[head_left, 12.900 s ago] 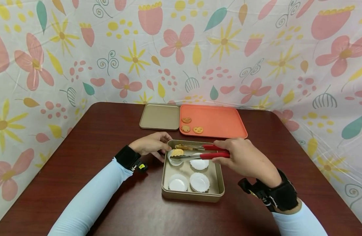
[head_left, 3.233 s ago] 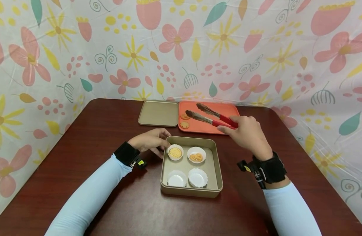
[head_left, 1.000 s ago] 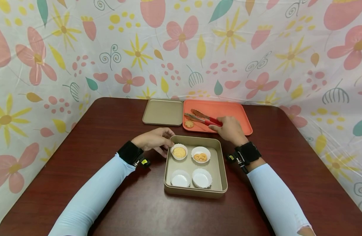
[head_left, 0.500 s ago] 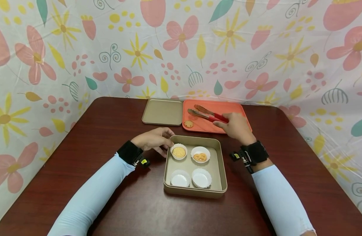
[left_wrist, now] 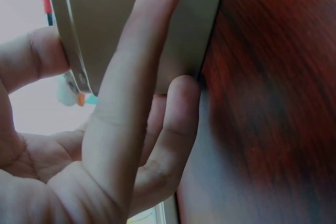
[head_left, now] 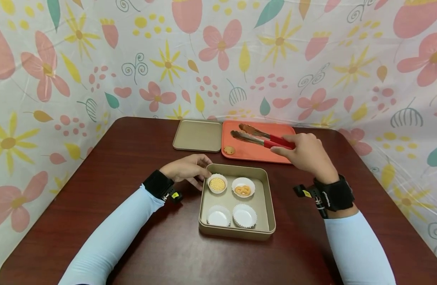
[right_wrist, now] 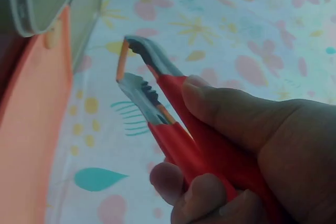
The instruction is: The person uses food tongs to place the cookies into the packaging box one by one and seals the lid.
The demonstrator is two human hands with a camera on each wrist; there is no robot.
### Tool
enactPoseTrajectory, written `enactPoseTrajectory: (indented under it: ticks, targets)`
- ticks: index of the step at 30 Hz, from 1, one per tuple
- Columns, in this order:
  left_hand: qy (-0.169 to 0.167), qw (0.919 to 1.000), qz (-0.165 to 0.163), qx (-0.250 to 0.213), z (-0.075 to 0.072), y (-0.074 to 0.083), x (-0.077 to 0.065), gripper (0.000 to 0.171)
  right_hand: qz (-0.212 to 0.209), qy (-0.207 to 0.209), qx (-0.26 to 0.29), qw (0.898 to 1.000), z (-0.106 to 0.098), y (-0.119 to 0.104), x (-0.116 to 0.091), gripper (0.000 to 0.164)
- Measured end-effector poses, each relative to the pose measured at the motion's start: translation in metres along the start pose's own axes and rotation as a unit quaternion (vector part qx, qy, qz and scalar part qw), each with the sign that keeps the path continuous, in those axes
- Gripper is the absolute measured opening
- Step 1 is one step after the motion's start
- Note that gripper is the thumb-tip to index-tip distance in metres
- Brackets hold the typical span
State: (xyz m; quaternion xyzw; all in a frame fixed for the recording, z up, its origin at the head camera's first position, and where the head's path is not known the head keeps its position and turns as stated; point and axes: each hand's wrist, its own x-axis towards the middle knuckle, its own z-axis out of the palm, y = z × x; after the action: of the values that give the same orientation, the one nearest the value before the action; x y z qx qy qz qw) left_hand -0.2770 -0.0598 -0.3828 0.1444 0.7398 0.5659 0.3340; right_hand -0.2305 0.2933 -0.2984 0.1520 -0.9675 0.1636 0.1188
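In the head view my left hand (head_left: 186, 170) holds the back left corner of a gold tin (head_left: 236, 233), thumb at the rim. The left wrist view shows its fingers along the outer wall. My right hand (head_left: 307, 153) grips red-handled tongs (head_left: 248, 138) in front of the orange tray (head_left: 259, 156). Between the tong tips is a thin brown cookie (right_wrist: 122, 59), edge-on in the right wrist view. A round yellow cookie (head_left: 217, 184) and a pretzel-shaped cookie (head_left: 242, 190) lie in the tin's two back paper cups. Two front paper cups (head_left: 244, 216) hold nothing.
One round cookie (head_left: 229, 150) lies at the orange tray's near left corner. A shallow gold tray (head_left: 197, 135) sits to its left at the back of the dark wooden table (head_left: 150, 245). Behind hangs a flowered cloth (head_left: 218, 71).
A pretzel cookie has left the tray in the tongs, which have risen and moved right. Earlier, the yellow and pretzel cookies went into the back cups. My left hand stays at the tin.
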Motion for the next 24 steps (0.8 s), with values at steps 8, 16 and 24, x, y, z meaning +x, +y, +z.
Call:
enactPoseTrajectory:
  ticks: [8,16,24]
  targets:
    - [0.0,1.0,-0.003,0.0,-0.001,0.0,0.0,0.046,-0.015,-0.008,-0.013,1.0,-0.02,-0.009,-0.019,0.044]
    - [0.001,1.0,-0.007,0.0,-0.001,-0.002,0.0,0.044,-0.05,-0.02,-0.018,0.998,-0.034,-0.012,-0.037,0.05]
    - [0.003,1.0,-0.004,-0.001,-0.001,-0.001,0.001,0.044,-0.08,-0.054,-0.003,0.995,-0.047,-0.012,-0.058,0.049]
